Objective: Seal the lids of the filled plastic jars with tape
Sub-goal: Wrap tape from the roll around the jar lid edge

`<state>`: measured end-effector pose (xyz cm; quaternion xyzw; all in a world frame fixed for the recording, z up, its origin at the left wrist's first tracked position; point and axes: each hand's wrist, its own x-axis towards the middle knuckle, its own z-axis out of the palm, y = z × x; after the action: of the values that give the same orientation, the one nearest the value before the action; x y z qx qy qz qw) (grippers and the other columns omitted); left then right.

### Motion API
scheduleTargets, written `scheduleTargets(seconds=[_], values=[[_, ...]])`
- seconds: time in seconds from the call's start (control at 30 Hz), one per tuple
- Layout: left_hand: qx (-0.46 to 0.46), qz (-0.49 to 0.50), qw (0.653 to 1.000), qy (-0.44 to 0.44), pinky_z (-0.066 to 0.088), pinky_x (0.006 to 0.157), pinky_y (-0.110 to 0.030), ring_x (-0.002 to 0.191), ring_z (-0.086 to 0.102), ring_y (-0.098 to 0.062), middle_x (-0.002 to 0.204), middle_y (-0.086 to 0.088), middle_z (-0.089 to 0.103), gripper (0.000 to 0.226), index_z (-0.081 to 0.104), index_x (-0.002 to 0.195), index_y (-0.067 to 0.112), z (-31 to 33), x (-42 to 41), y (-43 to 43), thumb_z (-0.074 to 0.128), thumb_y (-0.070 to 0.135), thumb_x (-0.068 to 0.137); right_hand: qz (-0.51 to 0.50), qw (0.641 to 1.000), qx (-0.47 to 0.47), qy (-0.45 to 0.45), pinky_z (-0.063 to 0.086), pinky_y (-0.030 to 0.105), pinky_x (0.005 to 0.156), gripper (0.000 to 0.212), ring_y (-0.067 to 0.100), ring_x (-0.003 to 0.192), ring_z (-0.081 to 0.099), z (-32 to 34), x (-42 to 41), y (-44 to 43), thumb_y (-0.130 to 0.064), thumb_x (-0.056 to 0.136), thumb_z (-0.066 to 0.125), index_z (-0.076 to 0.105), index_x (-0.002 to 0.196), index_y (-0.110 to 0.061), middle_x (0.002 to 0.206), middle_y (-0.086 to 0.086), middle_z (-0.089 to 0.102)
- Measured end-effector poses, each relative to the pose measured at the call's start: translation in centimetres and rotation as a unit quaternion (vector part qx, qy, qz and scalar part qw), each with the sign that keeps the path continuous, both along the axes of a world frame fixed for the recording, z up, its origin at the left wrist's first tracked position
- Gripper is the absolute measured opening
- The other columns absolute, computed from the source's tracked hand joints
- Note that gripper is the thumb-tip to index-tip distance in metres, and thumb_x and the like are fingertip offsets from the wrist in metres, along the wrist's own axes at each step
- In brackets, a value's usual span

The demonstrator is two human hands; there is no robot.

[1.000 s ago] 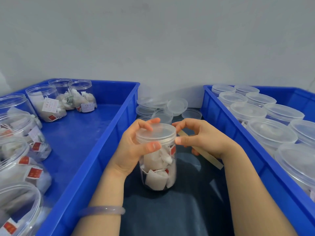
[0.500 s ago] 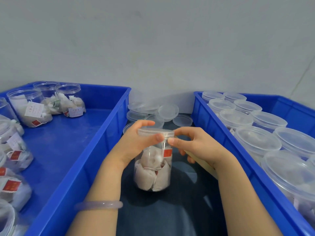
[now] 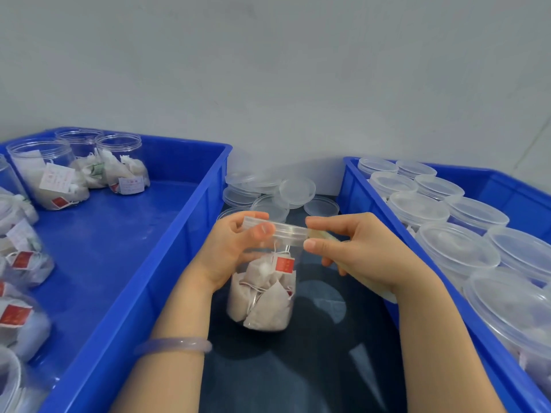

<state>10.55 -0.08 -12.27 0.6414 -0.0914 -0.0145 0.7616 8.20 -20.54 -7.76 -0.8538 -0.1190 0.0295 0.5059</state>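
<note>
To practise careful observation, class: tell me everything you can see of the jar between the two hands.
The jar is a clear plastic cylinder, upright, over the dark table between two blue bins. It holds white sachets on strings, one with a red tag. A clear lid is on top. The left hand grips its neck and lid, thumb in front. The right hand pinches a pale strip at the lid's right edge.

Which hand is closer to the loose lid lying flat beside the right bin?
Right. The right hand, pinching tape, sits just on the near side of the loose lid; the left hand grips the jar lid, further left.
</note>
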Motion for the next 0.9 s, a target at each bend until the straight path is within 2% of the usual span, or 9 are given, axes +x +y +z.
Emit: scheduleTargets(seconds=[0.1,0.23,0.37,0.47,0.53,0.6,0.67,0.8,0.9], values=[[-0.006,-0.012,1.000,-0.004,0.057,0.067,-0.030,0.086,0.071,-0.026,0.094,-0.007,0.073,0.100,0.059,0.111,0.008,0.1,0.1,-0.1,0.091,0.056,0.028,-0.013,1.000,0.009,-0.008,0.045,0.013,0.050,0.039,0.002,0.057,0.061,0.2,0.0,0.0,-0.045,0.065,0.076,0.069,0.102,-0.034,0.094,-0.018,0.070],[-0.014,-0.038,0.999,-0.005,0.056,0.073,-0.027,0.095,0.070,-0.023,0.101,-0.006,0.072,0.108,0.057,0.118,0.009,-0.1,0.0,-0.6,0.088,0.062,0.030,-0.028,0.999,0.033,0.031,0.046,0.017,0.051,0.055,0.002,0.057,0.062,-0.1,0.1,0.2,-0.055,0.055,0.077,0.068,0.104,-0.033,0.092,-0.013,0.068],[0.113,-0.046,0.992,-0.010,0.049,0.096,-0.032,0.111,0.062,-0.014,0.116,-0.001,0.066,0.125,0.053,0.127,0.017,0.6,-0.4,-0.5,0.076,0.080,0.022,0.003,0.999,0.010,0.048,0.048,0.021,0.050,0.056,0.003,0.055,0.059,-0.3,0.3,0.7,-0.068,0.048,0.072,0.075,0.091,-0.033,0.080,-0.003,0.070],[0.193,0.012,0.980,-0.043,0.049,0.087,-0.023,0.103,0.061,0.000,0.110,0.017,0.064,0.103,0.055,0.121,0.032,1.8,-0.3,-0.1,0.075,0.075,0.030,0.015,0.998,0.032,0.046,0.048,0.022,0.052,0.037,0.005,0.056,0.055,-0.4,0.2,1.2,-0.061,0.061,0.075,0.075,0.089,-0.036,0.086,0.002,0.071],[0.237,0.055,0.969,-0.051,0.045,0.081,-0.016,0.103,0.055,0.004,0.115,0.023,0.056,0.112,0.045,0.136,0.030,2.3,-0.2,-0.1,0.078,0.070,0.037,0.015,0.999,0.039,0.035,0.046,0.016,0.050,0.020,0.000,0.054,0.054,-0.3,0.1,1.6,-0.056,0.066,0.076,0.074,0.081,-0.042,0.074,-0.003,0.070],[0.263,0.077,0.960,-0.061,0.043,0.065,-0.008,0.095,0.049,0.010,0.108,0.027,0.049,0.123,0.038,0.141,0.026,2.4,-0.2,-0.5,0.081,0.071,0.034,0.033,0.999,0.033,0.001,0.041,0.006,0.048,0.013,-0.009,0.055,0.057,-0.3,-0.1,2.1,-0.055,0.067,0.075,0.071,0.076,-0.047,0.063,-0.019,0.067],[0.234,0.103,0.964,-0.070,0.043,0.057,-0.004,0.092,0.050,0.008,0.106,0.023,0.050,0.121,0.041,0.138,0.022,2.0,-0.3,-1.0,0.073,0.069,0.031,0.037,0.999,0.033,-0.024,0.040,0.001,0.053,0.009,-0.015,0.069,0.060,-0.1,-0.1,2.5,-0.050,0.072,0.075,0.071,0.079,-0.049,0.072,-0.027,0.068],[0.154,0.150,0.975,-0.065,0.046,0.071,-0.014,0.103,0.059,-0.008,0.115,0.006,0.062,0.104,0.053,0.129,0.018,0.7,0.0,-1.1,0.068,0.065,0.037,0.066,0.997,0.033,-0.016,0.046,0.008,0.071,0.027,-0.014,0.090,0.060,0.0,0.2,1.9,-0.032,0.074,0.077,0.070,0.094,-0.049,0.094,-0.029,0.068],[0.133,0.131,0.980,-0.065,0.049,0.067,-0.011,0.096,0.062,-0.002,0.106,0.010,0.064,0.087,0.057,0.125,0.017,0.7,0.0,-0.6,0.077,0.057,0.050,0.085,0.996,0.026,-0.008,0.043,0.008,0.063,0.029,-0.013,0.070,0.060,-0.1,0.3,1.5,-0.034,0.080,0.074,0.070,0.107,-0.043,0.077,-0.031,0.066]])
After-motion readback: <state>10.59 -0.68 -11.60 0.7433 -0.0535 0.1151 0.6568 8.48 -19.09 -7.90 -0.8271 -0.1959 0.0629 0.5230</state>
